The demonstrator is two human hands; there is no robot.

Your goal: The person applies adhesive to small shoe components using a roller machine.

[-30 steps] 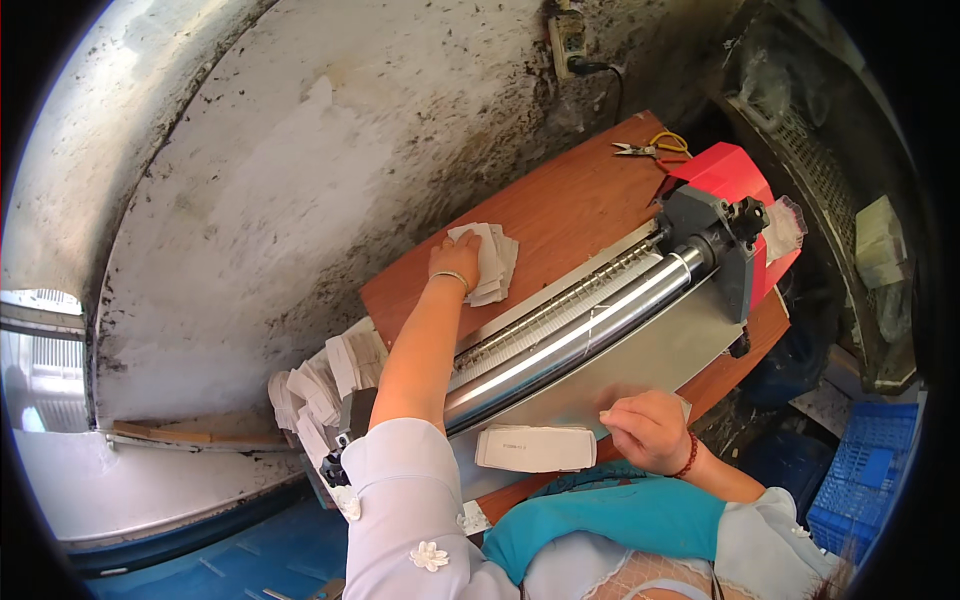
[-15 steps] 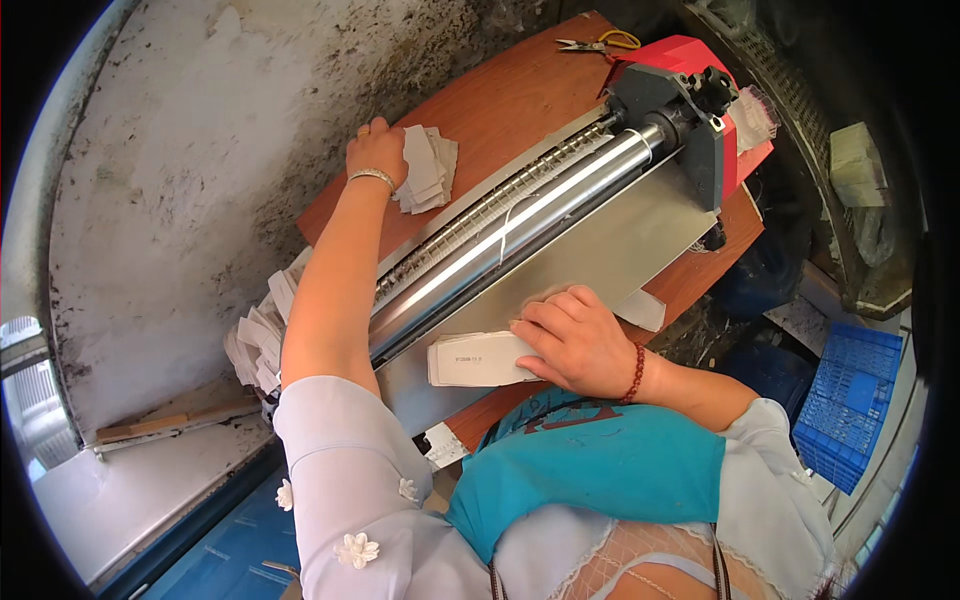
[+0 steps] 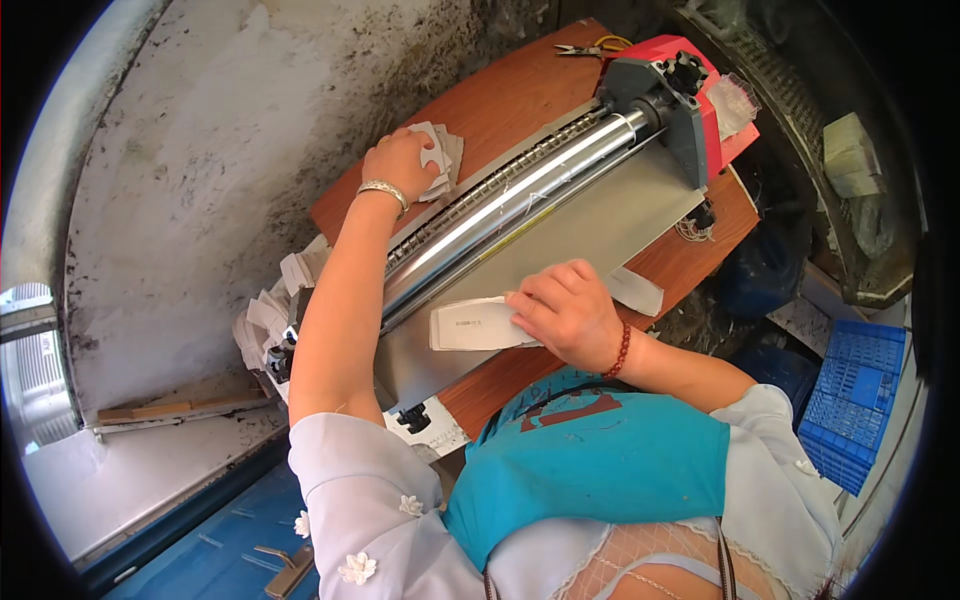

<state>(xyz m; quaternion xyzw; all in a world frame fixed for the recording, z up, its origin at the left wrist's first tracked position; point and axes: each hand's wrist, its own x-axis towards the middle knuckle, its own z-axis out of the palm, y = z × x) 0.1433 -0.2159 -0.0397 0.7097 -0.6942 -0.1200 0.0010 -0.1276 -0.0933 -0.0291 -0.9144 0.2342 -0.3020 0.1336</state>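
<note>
My right hand [image 3: 570,315] is closed on the end of a thin stack of pale, elongated pieces [image 3: 472,326] with small print on top. It is over the metal feed plate [image 3: 600,225] of a roller machine. My left hand [image 3: 402,165] reaches past the shiny roller [image 3: 530,185] to the far side. Its fingers curl over the near edge of a loose, fanned pile of pale cut pieces [image 3: 447,160] on the brown wooden board. Whether they are paper or cloth I cannot tell. Another pale piece [image 3: 637,291] lies to the right of my right hand.
The machine's red and grey end housing [image 3: 690,110] stands at the far right, with pliers [image 3: 580,50] behind it on the board. More pale pieces heap [image 3: 265,325] at the left end. A blue plastic crate [image 3: 853,400] sits at right. A stained wall [image 3: 200,180] rises at left.
My left hand has shifted right, over the edge of the far pile. My right hand keeps its hold on the stack. The view has tilted slightly.
</note>
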